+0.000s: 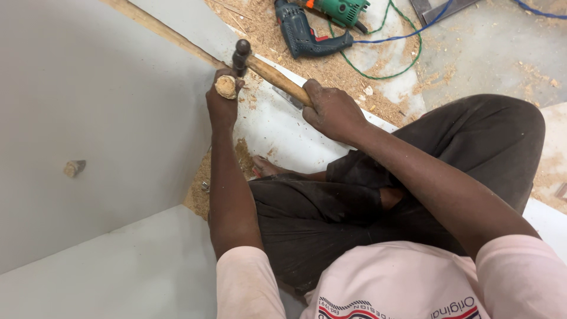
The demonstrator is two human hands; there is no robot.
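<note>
My right hand (pixel 332 111) grips the wooden handle of a hammer (pixel 273 75), whose dark metal head (pixel 240 57) sits against the edge of a large grey board (pixel 88 118). At that same edge my left hand (pixel 221 100) is closed on a small rounded wooden piece (pixel 225 86), directly below the hammer head. I sit cross-legged on the floor in dark trousers, a bare foot (pixel 266 167) showing beside the board.
A blue power drill (pixel 301 32) and a green power tool (pixel 339 10) lie in sawdust at the top, with blue and green cables (pixel 407 41). A small wood chip (pixel 74 168) rests on the grey board. A second grey panel (pixel 118 272) lies at lower left.
</note>
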